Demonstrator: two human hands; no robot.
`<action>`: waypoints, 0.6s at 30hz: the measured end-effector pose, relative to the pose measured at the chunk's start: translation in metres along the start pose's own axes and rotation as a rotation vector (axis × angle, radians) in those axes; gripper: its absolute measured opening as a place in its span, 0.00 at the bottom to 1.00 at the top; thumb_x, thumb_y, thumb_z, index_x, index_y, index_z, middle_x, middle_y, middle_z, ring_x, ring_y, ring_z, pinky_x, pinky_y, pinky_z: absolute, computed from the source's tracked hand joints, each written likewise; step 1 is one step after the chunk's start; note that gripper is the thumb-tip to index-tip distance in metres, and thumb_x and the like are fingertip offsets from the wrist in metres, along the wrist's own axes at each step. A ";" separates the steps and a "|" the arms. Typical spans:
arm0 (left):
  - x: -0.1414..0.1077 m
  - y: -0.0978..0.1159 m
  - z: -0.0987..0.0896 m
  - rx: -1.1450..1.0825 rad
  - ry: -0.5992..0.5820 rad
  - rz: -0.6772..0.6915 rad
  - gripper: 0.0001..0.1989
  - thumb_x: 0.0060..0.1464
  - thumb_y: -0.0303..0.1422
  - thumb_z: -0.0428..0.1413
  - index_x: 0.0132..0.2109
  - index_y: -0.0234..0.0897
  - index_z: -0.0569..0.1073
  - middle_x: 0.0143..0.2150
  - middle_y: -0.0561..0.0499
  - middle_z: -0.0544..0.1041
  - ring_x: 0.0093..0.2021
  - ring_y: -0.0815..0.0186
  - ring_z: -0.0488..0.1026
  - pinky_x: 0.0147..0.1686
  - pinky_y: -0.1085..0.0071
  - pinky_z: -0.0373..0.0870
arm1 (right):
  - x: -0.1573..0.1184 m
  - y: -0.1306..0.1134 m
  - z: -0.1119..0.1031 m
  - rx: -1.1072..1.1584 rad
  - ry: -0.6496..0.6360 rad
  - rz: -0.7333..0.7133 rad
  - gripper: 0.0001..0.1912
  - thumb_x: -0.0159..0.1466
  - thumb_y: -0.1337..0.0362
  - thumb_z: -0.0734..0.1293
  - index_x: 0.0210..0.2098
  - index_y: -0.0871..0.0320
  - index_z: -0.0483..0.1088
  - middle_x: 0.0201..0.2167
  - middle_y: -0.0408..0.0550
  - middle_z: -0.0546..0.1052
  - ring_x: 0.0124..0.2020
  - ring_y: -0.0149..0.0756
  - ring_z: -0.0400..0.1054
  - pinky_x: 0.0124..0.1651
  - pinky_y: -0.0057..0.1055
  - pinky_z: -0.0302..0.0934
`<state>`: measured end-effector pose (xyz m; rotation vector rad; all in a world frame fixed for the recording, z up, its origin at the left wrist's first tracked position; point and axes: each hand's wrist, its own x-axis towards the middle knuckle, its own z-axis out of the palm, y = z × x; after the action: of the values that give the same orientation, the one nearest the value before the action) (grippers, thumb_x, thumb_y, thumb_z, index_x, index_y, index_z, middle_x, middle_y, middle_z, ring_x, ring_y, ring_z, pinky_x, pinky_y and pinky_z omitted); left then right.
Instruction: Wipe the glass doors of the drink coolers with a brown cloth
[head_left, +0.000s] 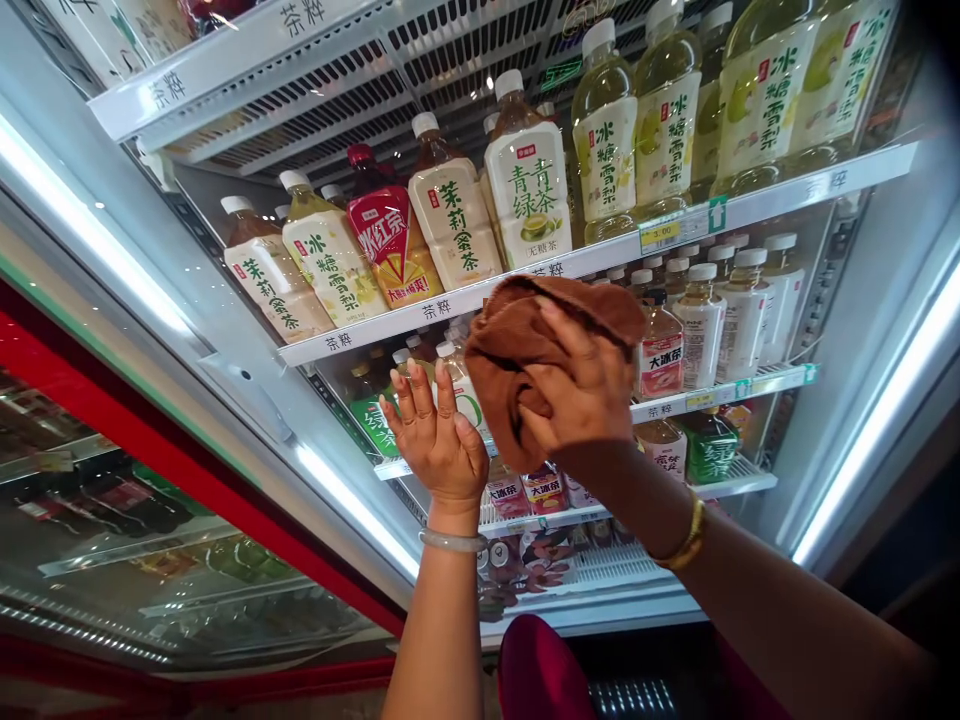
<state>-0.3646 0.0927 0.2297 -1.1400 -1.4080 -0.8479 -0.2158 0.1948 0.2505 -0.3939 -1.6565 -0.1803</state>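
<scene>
A brown cloth [510, 350] is bunched in my right hand [581, 385], its folds hanging around the fingers. It lies in front of the lower part of a shelf's white label strip [480, 292]; whether it touches the strip I cannot tell. My left hand [439, 440] is raised beside the cloth with fingers spread and holds nothing. Behind that hand, green-labelled bottles [373, 425] stand on a lower shelf, partly covered by the fingers. Above both hands is a row of tea bottles, among them a white-labelled green tea bottle [529, 190] and a red-labelled one [390, 240].
Pear drink bottles [671, 140] fill the upper right of the shelf, near a yellow price tag [660, 235]. Smaller clear bottles [697, 325] crowd the shelf below. Light strips run along both cooler sides. At the left is a red-edged glass door [247, 490].
</scene>
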 end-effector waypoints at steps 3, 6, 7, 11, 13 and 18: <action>-0.001 -0.001 0.000 -0.024 0.020 0.024 0.29 0.73 0.36 0.39 0.77 0.42 0.50 0.79 0.46 0.51 0.80 0.59 0.41 0.77 0.51 0.35 | -0.011 -0.017 0.008 0.029 0.009 -0.120 0.08 0.68 0.56 0.69 0.44 0.47 0.79 0.66 0.43 0.73 0.59 0.49 0.68 0.70 0.55 0.53; -0.001 -0.002 -0.001 -0.026 0.009 0.006 0.29 0.73 0.38 0.38 0.77 0.42 0.52 0.79 0.46 0.51 0.80 0.58 0.42 0.77 0.52 0.35 | -0.048 -0.006 0.002 0.093 -0.040 -0.275 0.08 0.69 0.62 0.68 0.36 0.48 0.79 0.57 0.40 0.80 0.55 0.43 0.71 0.70 0.52 0.55; -0.001 -0.001 0.000 -0.019 0.003 -0.004 0.29 0.73 0.38 0.38 0.77 0.43 0.52 0.79 0.47 0.50 0.80 0.58 0.42 0.77 0.52 0.35 | -0.060 0.003 -0.003 0.101 -0.065 -0.316 0.09 0.69 0.65 0.67 0.35 0.49 0.79 0.53 0.40 0.82 0.52 0.41 0.73 0.68 0.49 0.59; -0.001 0.000 0.001 0.004 0.004 -0.011 0.29 0.71 0.34 0.39 0.77 0.42 0.51 0.80 0.48 0.49 0.80 0.58 0.42 0.78 0.51 0.35 | -0.067 0.041 -0.015 0.071 -0.027 -0.306 0.10 0.70 0.64 0.67 0.34 0.51 0.80 0.46 0.45 0.83 0.45 0.39 0.74 0.60 0.44 0.66; -0.001 0.001 0.002 0.009 0.018 -0.008 0.29 0.71 0.33 0.39 0.77 0.42 0.52 0.80 0.48 0.49 0.80 0.57 0.42 0.78 0.51 0.36 | -0.047 0.045 -0.013 0.033 0.021 -0.213 0.09 0.69 0.63 0.67 0.36 0.53 0.80 0.54 0.49 0.80 0.51 0.43 0.74 0.63 0.47 0.63; -0.002 0.000 0.002 -0.003 0.017 -0.007 0.29 0.72 0.34 0.39 0.77 0.43 0.51 0.79 0.47 0.51 0.80 0.57 0.43 0.78 0.50 0.36 | -0.008 0.008 0.007 0.016 0.069 -0.080 0.10 0.68 0.60 0.68 0.46 0.48 0.81 0.65 0.42 0.73 0.60 0.47 0.68 0.70 0.52 0.54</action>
<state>-0.3653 0.0940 0.2278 -1.1282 -1.3977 -0.8635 -0.2191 0.2037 0.2407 -0.3063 -1.6056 -0.2378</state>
